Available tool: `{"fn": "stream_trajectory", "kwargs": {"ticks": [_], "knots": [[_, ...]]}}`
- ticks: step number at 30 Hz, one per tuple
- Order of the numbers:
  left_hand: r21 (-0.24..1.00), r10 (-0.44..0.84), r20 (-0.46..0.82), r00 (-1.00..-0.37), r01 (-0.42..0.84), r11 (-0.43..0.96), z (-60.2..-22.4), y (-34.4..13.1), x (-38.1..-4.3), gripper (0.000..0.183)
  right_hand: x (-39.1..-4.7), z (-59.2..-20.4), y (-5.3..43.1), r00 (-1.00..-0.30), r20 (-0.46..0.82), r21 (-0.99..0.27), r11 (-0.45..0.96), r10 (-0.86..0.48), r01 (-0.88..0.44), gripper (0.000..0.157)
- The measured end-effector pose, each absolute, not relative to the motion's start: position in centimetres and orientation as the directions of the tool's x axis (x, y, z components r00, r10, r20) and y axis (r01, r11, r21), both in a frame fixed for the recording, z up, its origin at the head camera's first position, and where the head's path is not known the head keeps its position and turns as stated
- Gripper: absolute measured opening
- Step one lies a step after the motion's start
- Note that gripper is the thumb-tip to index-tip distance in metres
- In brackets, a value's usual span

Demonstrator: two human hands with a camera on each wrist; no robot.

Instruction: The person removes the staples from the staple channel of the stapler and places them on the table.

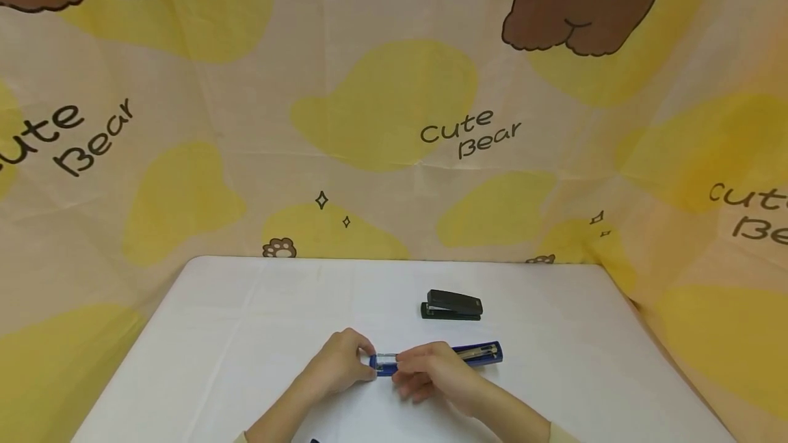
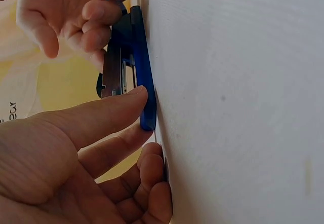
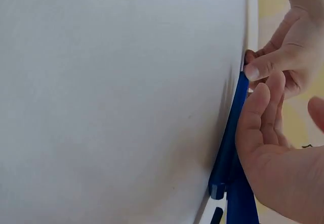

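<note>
A blue stapler (image 1: 484, 355) lies opened out on the white table, its top arm swung back to the right so the metal inside shows. At its left end, my left hand (image 1: 335, 366) pinches the base between thumb and fingers; the left wrist view shows the thumb on the blue base (image 2: 144, 72). Over the stapler's middle is my right hand (image 1: 446, 378), fingers loosely bent beside the metal part and thumb held apart. It hides the hinge area in the head view. Whether its fingertips touch the metal is unclear.
Behind the blue stapler stands a black stapler (image 1: 452, 305). A small dark object (image 1: 314, 441) is cut off at the bottom of the head view. A patterned cloth (image 1: 382, 108) hangs behind and beside the white table (image 1: 277, 313).
</note>
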State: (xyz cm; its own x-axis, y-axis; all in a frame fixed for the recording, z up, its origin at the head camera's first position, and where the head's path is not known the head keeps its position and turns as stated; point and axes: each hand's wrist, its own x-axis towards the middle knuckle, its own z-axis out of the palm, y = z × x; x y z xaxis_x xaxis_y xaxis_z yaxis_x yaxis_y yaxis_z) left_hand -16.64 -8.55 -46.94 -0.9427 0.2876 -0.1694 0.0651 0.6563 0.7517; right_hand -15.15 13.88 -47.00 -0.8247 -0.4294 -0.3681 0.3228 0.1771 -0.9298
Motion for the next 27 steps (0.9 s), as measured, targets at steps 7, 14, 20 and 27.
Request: {"fn": "stream_trajectory", "kwargs": {"ticks": [7,14,20,27], "knots": [[0.761,0.293,-0.152,-0.944,0.078,0.644,-46.9,-8.7,-16.6,0.026,-14.8,-46.9,13.4,-0.817,-0.443,-0.884,0.029,-0.369,0.467,0.033],[0.757,0.302,-0.144,-0.942,0.092,0.647,-46.9,-8.7,-16.6,0.025,-14.6,-47.1,12.9,-0.822,-0.487,-0.856,-0.029,-0.294,0.517,0.028],[0.747,0.292,-0.164,-0.942,0.075,0.66,-46.8,-8.6,-16.6,0.026,-14.6,-47.1,12.5,-0.825,-0.501,-0.851,-0.024,-0.261,0.525,0.025],[0.75,0.289,-0.175,-0.941,0.063,0.659,-46.7,-8.6,-16.7,0.027,-14.5,-46.8,11.8,-0.823,-0.508,-0.85,-0.005,-0.256,0.526,0.026]]}}
